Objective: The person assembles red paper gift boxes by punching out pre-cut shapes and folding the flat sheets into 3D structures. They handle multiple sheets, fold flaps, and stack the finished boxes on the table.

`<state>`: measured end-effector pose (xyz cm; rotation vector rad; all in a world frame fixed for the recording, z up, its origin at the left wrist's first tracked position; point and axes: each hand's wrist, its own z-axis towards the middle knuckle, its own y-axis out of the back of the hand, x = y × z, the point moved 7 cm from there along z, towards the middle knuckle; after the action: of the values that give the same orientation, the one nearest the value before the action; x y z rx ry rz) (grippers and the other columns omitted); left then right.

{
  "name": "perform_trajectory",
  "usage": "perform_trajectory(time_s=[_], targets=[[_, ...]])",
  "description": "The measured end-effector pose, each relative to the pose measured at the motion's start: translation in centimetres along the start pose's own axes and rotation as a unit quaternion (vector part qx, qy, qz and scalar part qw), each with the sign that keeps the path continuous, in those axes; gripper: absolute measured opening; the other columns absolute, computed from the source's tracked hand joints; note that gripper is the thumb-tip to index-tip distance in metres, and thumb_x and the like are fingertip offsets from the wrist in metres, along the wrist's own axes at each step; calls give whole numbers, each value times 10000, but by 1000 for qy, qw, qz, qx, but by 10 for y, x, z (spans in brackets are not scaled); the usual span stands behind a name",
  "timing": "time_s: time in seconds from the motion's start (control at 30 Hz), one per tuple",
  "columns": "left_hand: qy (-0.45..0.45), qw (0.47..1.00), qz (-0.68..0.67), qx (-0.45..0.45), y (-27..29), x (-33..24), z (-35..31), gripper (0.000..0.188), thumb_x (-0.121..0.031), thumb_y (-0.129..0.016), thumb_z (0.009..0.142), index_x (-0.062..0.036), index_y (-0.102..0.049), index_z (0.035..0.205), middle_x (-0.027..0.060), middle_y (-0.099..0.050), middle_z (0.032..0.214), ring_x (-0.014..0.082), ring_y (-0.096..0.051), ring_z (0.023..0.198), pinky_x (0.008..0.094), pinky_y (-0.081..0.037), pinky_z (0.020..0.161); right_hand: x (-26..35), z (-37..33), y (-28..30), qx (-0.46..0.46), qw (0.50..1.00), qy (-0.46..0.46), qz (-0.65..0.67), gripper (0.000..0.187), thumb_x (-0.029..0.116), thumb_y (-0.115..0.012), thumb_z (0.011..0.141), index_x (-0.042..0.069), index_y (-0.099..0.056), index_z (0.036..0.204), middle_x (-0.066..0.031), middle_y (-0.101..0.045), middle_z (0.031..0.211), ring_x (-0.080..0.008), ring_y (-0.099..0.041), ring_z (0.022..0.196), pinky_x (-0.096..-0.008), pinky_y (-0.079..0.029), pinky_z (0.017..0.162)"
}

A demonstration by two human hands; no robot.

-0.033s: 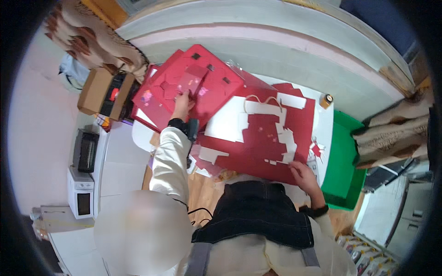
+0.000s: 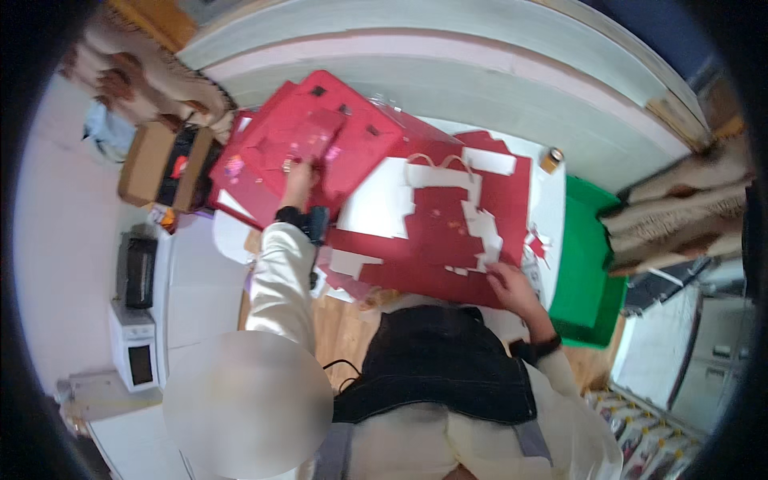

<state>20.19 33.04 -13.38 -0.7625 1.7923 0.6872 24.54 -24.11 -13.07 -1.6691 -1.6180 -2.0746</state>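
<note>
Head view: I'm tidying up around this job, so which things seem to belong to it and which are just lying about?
Seem part of the job:
- red strip, in the left hand
- red board, beneath the strip
- red sheet, by the right hand

Seem just lying about:
- green tub
- cardboard box
- microwave

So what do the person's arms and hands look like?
The left hand and right hand wear no gloves. The left sleeve is long and white, a bit wrinkled; the right sleeve is pale too. Each wrist has a black band: the left band has a dark, boxy piece beside it, and the right band is thick.
</note>
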Motion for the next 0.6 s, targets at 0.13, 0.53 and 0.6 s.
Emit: perform_trajectory(time_s=[0.13, 0.53, 0.6], targets=[[5, 993, -118, 0, -17, 20, -12, 371, -175, -569, 929, -96, -414, 1256, 82, -535, 1123, 212, -569, 944, 367, -502, 832, -2, 43, -11, -27, 998, 11, -49, 509, 230, -646, 876, 14, -481, 1307, -240, -523, 1270, -416, -488, 1189, -460, -422, 1002], [76, 961, 35, 262, -107, 113, -196, 341, -151, -521, 981, -71, -513, 1312, 66, -614, 1240, 196, -601, 1091, 321, -476, 946, 21, 101, -28, -107, 950, -89, -279, 922, 471, -874, 574, 71, -467, 1298, -134, -473, 1246, -298, -473, 1126, -406, -422, 901], [-56, 951, 117, 281, -126, 117, -214, 297, -139, -517, 987, -67, -553, 1272, 52, -632, 1166, 141, -595, 1046, 274, -471, 897, 18, 102, -28, -84, 955, -126, -257, 996, 399, -902, 566, 44, -377, 1334, -181, -468, 1239, -326, -508, 1114, -434, -461, 895]])
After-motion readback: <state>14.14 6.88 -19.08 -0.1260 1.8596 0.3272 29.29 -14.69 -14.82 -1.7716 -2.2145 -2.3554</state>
